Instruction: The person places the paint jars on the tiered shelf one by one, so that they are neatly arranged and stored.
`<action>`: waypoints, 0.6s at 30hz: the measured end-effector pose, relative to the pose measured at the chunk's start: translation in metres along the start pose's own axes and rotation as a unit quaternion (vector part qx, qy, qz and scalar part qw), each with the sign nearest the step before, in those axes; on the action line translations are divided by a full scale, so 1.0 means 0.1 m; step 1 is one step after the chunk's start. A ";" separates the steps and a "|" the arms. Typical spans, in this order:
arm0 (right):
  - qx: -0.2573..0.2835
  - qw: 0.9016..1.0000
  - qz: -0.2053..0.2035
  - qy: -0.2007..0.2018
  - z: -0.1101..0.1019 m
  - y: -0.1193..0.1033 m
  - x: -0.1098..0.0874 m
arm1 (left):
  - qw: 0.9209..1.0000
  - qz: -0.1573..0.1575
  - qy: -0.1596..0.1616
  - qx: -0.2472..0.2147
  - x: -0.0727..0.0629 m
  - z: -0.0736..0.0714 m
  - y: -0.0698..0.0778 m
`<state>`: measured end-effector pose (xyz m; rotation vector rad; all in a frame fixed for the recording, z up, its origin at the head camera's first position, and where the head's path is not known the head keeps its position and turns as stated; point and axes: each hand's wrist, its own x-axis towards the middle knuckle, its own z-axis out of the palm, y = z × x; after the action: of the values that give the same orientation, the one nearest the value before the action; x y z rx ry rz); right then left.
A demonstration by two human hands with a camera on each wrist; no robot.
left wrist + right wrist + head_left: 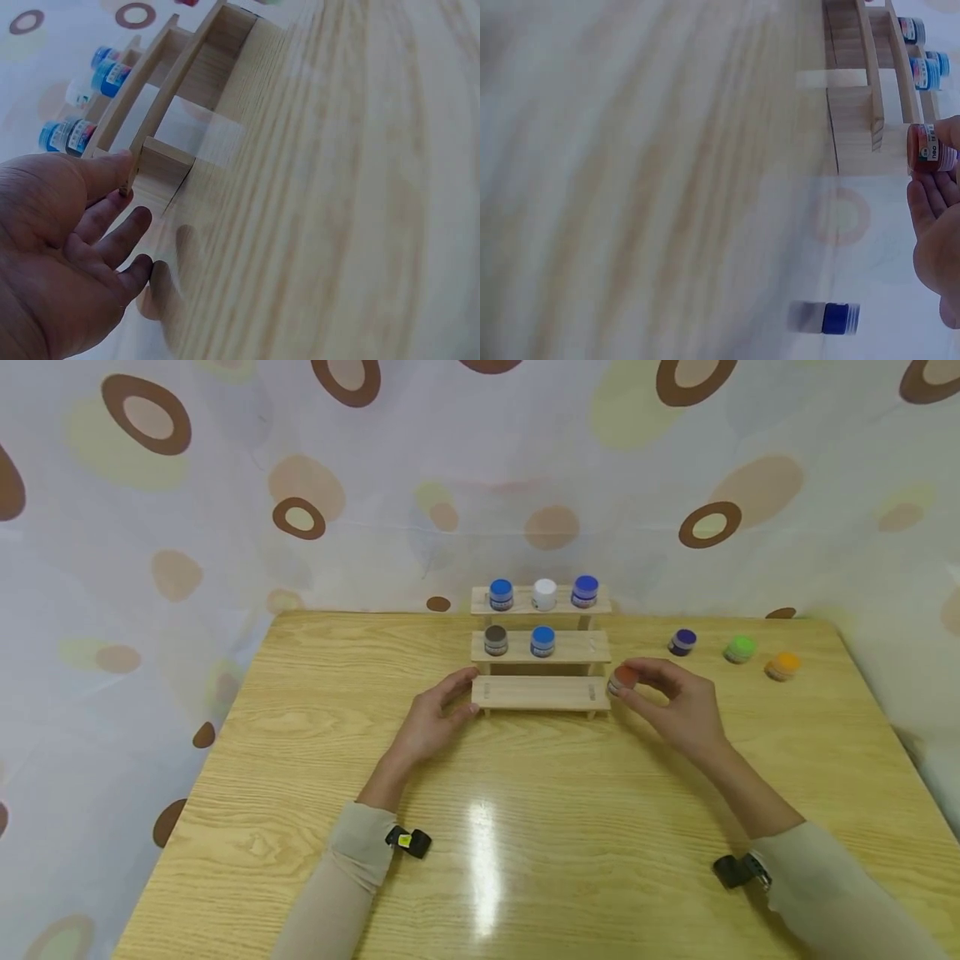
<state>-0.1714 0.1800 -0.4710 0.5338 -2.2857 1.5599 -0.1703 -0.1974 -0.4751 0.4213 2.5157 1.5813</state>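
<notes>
A three-step wooden rack [540, 693] stands at the back middle of the table. My left hand [435, 718] holds the left end of its bottom step, thumb and fingertips at the corner. My right hand [682, 710] pinches a small paint jar with a red-orange lid [623, 678] just off the right end of the rack; in the right wrist view this jar [924, 148] is held tilted between thumb and fingers. On the top step sit a blue jar [501, 594], a white jar [544, 594] and a violet-blue jar [585, 591]. The middle step bears a dark brown jar [496, 640] and a blue jar [542, 641].
Right of the rack, a dark purple jar [682, 642], a green jar [740, 649] and an orange jar [783, 666] stand on the wood-grain table [570, 827]. A patterned cloth [480, 468] hangs behind the table's back edge.
</notes>
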 end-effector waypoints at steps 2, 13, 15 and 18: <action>0.006 1.000 -0.017 -0.004 0.03 -0.01 0.04 | 1.000 -0.002 0.000 0.000 0.00 0.01 -0.01; 0.018 0.999 -0.037 -0.028 0.13 -0.07 0.34 | 1.000 -0.002 0.003 0.007 0.01 0.01 -0.02; 0.019 0.998 -0.043 -0.031 0.15 -0.06 0.39 | 1.000 -0.003 0.002 0.012 0.01 0.00 -0.03; 0.018 0.998 -0.048 -0.035 0.19 -0.09 0.45 | 1.000 -0.004 0.002 0.018 0.01 0.00 -0.03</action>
<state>-0.2081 0.1541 -0.4497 0.7068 -2.2517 1.5611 -0.1721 -0.1979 -0.4777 0.4112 2.5500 1.5368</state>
